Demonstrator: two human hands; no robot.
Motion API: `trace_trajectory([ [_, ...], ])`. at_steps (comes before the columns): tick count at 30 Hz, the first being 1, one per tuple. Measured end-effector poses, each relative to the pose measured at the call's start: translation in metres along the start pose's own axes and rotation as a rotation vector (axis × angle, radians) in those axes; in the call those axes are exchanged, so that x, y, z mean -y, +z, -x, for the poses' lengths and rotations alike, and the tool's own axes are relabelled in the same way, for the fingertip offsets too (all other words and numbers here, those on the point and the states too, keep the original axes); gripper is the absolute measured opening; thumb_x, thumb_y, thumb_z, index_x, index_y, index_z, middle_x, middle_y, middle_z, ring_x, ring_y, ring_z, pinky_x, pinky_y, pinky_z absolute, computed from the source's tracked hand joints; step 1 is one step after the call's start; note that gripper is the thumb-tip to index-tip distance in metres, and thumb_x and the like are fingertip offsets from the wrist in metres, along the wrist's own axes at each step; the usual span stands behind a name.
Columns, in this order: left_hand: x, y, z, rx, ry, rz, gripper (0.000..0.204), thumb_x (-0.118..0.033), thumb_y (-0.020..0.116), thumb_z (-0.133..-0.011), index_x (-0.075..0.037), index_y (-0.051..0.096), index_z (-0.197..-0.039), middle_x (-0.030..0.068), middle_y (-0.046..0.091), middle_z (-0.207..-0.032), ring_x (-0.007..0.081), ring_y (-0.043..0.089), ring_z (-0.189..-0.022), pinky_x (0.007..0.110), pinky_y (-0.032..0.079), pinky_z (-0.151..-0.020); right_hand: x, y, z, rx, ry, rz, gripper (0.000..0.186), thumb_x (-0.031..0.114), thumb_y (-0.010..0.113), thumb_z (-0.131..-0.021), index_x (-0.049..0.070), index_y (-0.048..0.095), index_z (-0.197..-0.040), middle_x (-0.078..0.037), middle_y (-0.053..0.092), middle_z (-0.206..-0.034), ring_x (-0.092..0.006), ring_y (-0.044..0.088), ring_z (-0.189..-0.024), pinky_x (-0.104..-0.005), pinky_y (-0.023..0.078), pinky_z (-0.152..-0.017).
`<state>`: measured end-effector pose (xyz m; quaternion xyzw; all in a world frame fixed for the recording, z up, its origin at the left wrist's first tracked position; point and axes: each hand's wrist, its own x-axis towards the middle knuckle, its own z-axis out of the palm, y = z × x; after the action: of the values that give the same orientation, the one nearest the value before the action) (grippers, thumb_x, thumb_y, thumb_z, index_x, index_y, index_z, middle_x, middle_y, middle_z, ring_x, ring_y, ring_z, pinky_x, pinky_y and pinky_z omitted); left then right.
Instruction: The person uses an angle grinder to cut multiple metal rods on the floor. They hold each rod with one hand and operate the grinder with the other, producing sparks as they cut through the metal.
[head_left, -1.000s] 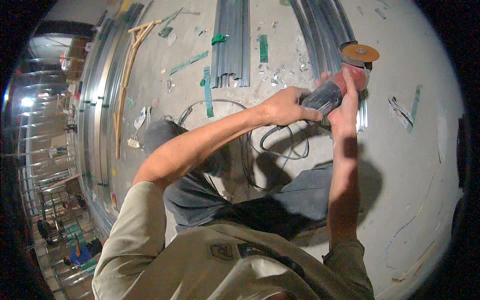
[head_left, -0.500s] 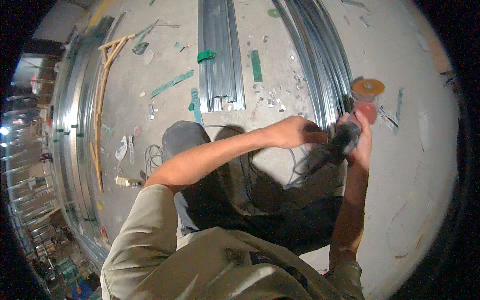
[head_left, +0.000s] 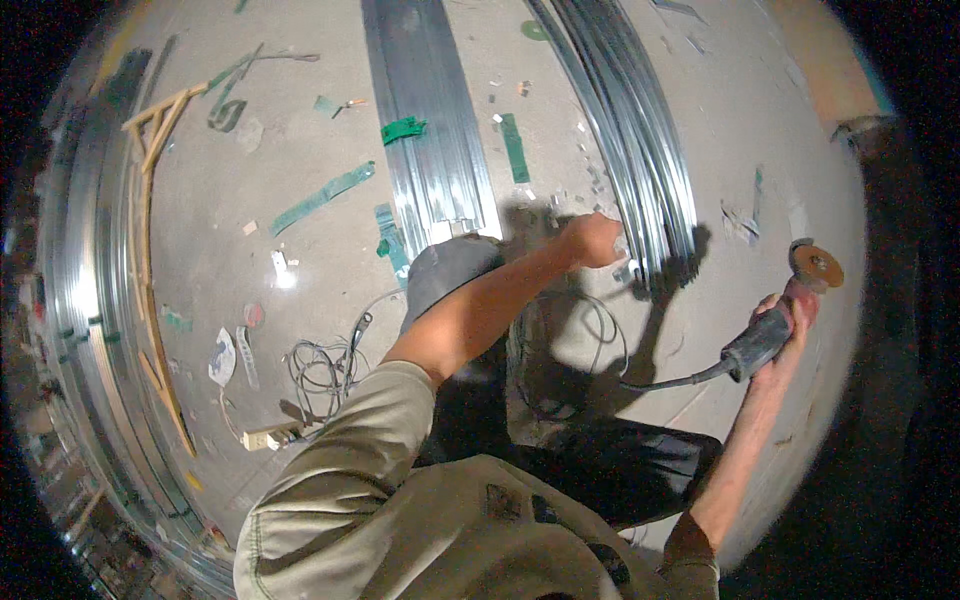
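The right hand (head_left: 788,332) alone gripped the angle grinder (head_left: 757,345), which both had held a second earlier; the tool had moved away from the metal channels (head_left: 640,160), out to the right above the gritty concrete floor (head_left: 730,130). The left hand (head_left: 595,240) was curled beside the channels' shiny, ribbed ends, its contents impossible to tell. The grinder's barrel-shaped body was black, its flat round disc (head_left: 820,266) orange, its cable (head_left: 660,385) rubbery and dark.

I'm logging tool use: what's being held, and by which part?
The right grip holds the angle grinder by its body, behind the disc; whether the left grip holds anything is unclear.
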<state>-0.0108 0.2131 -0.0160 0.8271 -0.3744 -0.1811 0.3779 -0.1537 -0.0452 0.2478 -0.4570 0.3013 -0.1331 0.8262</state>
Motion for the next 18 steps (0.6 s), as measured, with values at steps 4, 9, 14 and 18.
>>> trace_trajectory([
  [4,0.008,0.005,-0.012,0.038,-0.031,0.051,0.049,-0.043,0.074,-0.080,0.000,0.068,-0.103,0.0234,0.070,-0.107,0.0425,0.067,-0.103,0.050,0.054,-0.090,0.031,0.019,0.029,0.007,-0.140,-0.060,0.033,0.018,0.068,-0.094,0.000,0.051,-0.117,-0.016,0.061,-0.096,-0.0251,0.062,-0.088,-0.0363,0.058,-0.078],
  [9,0.068,-0.051,-0.009,-0.020,0.082,-0.163,0.036,-0.034,0.073,-0.080,-0.004,0.070,-0.101,0.0217,0.070,-0.105,0.0409,0.068,-0.102,0.050,0.056,-0.086,0.029,0.014,0.042,-0.050,-0.132,-0.160,0.031,0.015,0.066,-0.095,0.002,0.051,-0.119,-0.017,0.062,-0.096,-0.0253,0.062,-0.087,-0.0374,0.058,-0.079],
  [14,0.125,-0.090,0.032,0.412,-0.238,-0.510,0.033,-0.030,0.066,-0.085,-0.009,0.068,-0.110,0.0174,0.070,-0.104,0.0379,0.068,-0.100,0.050,0.056,-0.084,0.015,-0.007,0.054,-0.036,-0.105,-0.192,0.035,0.014,0.064,-0.097,0.001,0.050,-0.125,-0.018,0.062,-0.100,-0.0261,0.062,-0.088,-0.0384,0.058,-0.080],
  [18,0.168,-0.051,0.066,0.387,-0.060,-0.657,0.043,-0.025,0.066,-0.081,-0.012,0.062,-0.121,0.0119,0.067,-0.107,0.0321,0.065,-0.109,0.046,0.054,-0.088,0.017,-0.032,0.071,-0.171,-0.075,-0.208,0.034,0.015,0.065,-0.097,-0.001,0.051,-0.124,-0.018,0.061,-0.099,-0.0257,0.062,-0.087,-0.0387,0.057,-0.079],
])
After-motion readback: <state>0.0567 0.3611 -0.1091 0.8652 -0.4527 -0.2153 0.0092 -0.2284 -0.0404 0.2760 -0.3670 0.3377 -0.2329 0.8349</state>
